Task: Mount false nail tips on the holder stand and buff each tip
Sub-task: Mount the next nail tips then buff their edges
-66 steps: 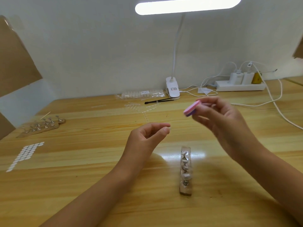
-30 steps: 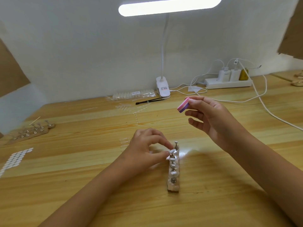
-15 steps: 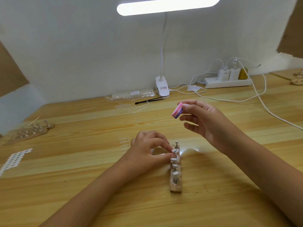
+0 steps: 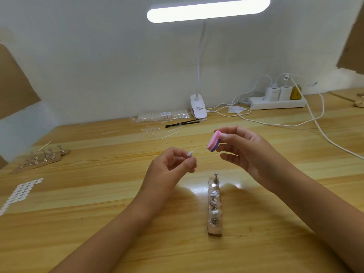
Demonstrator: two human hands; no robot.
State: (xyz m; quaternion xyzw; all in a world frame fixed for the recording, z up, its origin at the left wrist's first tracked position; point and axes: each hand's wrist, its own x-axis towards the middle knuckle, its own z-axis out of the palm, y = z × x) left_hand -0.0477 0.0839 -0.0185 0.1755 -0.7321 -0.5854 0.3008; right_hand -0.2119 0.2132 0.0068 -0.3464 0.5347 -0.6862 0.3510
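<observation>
A wooden holder stand (image 4: 214, 229) lies on the table in front of me, with several metal pegs (image 4: 216, 176) in a row, some carrying clear nail tips. My left hand (image 4: 169, 166) is raised to the left of the stand and pinches a peg with a clear nail tip (image 4: 190, 153) between thumb and forefinger. My right hand (image 4: 250, 152) is up at the same height and grips a pink and purple buffer block (image 4: 213, 143), a short gap away from the tip.
A second holder stand (image 4: 42, 158) sits at the far left, with a sheet of white adhesive dots (image 4: 19, 194) in front of it. At the back are bagged nail tips (image 4: 163, 116), a black tool (image 4: 182, 124), a clip lamp (image 4: 198, 109) and a power strip (image 4: 277, 102) with trailing cables.
My left hand has lifted off the stand with a peg and nail tip, up and to the left. The right hand with the buffer has stayed raised near it.
</observation>
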